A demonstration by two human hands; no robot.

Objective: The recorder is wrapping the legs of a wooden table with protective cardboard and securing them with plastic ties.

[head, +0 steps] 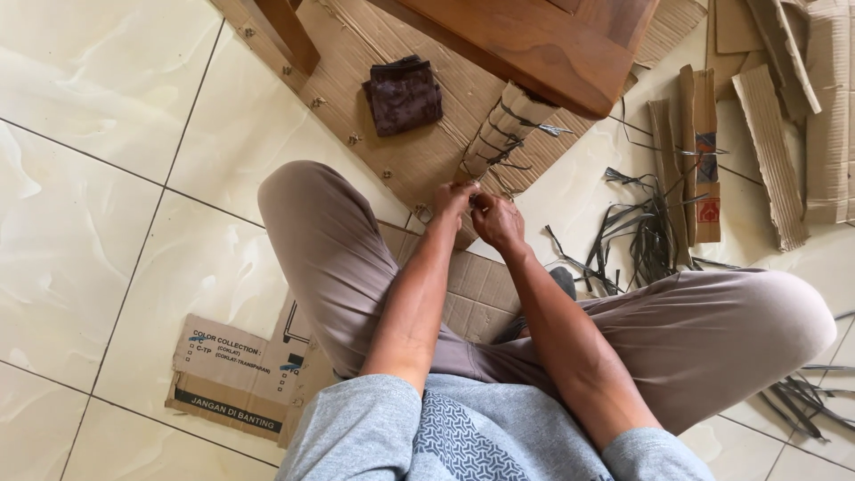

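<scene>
Paper-wrapped wooden furniture leg [503,132] bound with dark strapping is lain slanting on the brown corrugated cardboard sheet [419,151] on the tiled floor. Its lower end is pinched by the fingers of both hands — left hand [452,199], right hand [497,221] — pressed together. Cut dark plastic straps [637,236] are scattered just beside.

Glossy cream tile floor [98,223]; matt corrugated cardboard [410,151]; smooth varnished wood furniture [534,44] at top; paper-wrapped leg [503,134]; dark plastic straps [641,232].
</scene>
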